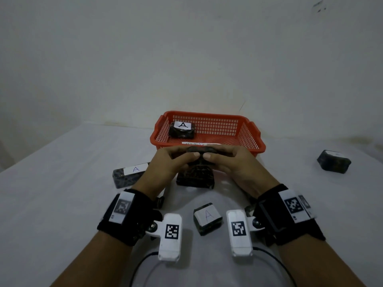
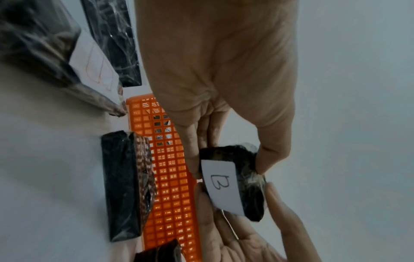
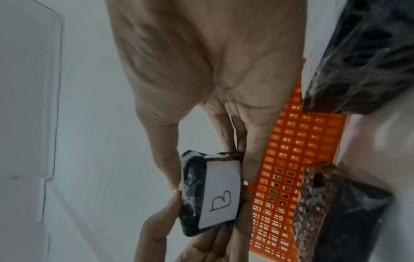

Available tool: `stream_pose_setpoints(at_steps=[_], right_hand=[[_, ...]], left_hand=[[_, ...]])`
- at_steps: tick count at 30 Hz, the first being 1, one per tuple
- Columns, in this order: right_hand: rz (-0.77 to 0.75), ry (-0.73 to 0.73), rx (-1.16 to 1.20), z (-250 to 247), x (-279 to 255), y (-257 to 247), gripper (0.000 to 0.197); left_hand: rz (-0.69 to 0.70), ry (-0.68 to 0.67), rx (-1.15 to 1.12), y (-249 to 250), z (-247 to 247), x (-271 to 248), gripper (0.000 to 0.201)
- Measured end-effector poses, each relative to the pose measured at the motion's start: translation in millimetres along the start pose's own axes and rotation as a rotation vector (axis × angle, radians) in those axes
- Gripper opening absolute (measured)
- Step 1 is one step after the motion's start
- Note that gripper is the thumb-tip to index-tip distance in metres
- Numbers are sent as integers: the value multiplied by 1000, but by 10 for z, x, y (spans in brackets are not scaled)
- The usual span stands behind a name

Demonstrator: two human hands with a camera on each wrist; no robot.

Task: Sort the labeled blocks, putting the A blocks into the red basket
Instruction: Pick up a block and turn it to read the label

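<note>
Both hands hold one dark wrapped block (image 1: pixel 202 150) just in front of the red basket (image 1: pixel 251 132), above the table. Its white label reads B (image 2: pixel 220 182), seen too in the right wrist view on the block (image 3: pixel 220 195). My left hand (image 1: pixel 186 156) pinches its left end with thumb and fingers (image 2: pixel 270 159). My right hand (image 1: pixel 215 155) pinches the other end (image 3: pixel 211 170). One A block (image 1: pixel 182 130) lies in the basket's left part. Two more A blocks lie on the table: a long one (image 1: pixel 130 174) at the left and a small one (image 1: pixel 207 218) between my wrists.
A dark block (image 1: pixel 195 179) whose label I cannot see lies under my hands, against the basket's front. Another dark block (image 1: pixel 333 161) sits far right, its label unreadable. A white cloth (image 1: pixel 62 183) covers the table, and a pale wall stands behind the basket.
</note>
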State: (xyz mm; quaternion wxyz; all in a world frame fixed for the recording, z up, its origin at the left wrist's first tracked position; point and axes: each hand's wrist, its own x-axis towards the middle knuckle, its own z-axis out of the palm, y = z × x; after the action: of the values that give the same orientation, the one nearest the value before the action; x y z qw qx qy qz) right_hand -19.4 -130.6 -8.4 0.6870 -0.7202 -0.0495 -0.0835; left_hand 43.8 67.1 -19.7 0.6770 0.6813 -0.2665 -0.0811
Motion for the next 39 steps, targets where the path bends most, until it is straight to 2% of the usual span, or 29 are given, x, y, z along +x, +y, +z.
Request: stream_pose_setpoints(at_steps=[6, 10, 12, 15, 19, 24, 28, 30, 33, 36, 39], right_hand=[[-18, 50, -1, -23, -95, 1, 32], [-19, 43, -17, -17, -89, -10, 34], [-21, 38, -17, -7, -74, -11, 39], [-32, 61, 3, -6, -82, -12, 34], [-35, 43, -11, -9, -111, -17, 33], [68, 43, 108, 27, -117, -22, 41], [83, 130, 149, 7, -88, 47, 27], [61, 141, 95, -40, -63, 106, 32], [43, 145, 34, -62, -47, 146, 42], [45, 135, -5, -31, -68, 144, 38], [40, 140, -23, -14, -76, 138, 34]], left_hand=[[-53, -143, -157, 0, 39, -16, 38], [-21, -110, -117, -21, 40, -10, 31], [-25, -126, -141, -9, 38, -15, 34], [-28, -161, -178, 25, 57, -31, 41], [20, -85, -85, 21, 65, -30, 31], [53, -49, 24, 48, 43, -56, 55], [16, -88, -41, 20, 51, -37, 65], [-33, -92, -133, 16, 82, -16, 53], [-37, 18, -109, 13, 101, -16, 26], [19, 80, -23, -35, 83, -19, 19], [58, 84, -11, -21, 88, -39, 21]])
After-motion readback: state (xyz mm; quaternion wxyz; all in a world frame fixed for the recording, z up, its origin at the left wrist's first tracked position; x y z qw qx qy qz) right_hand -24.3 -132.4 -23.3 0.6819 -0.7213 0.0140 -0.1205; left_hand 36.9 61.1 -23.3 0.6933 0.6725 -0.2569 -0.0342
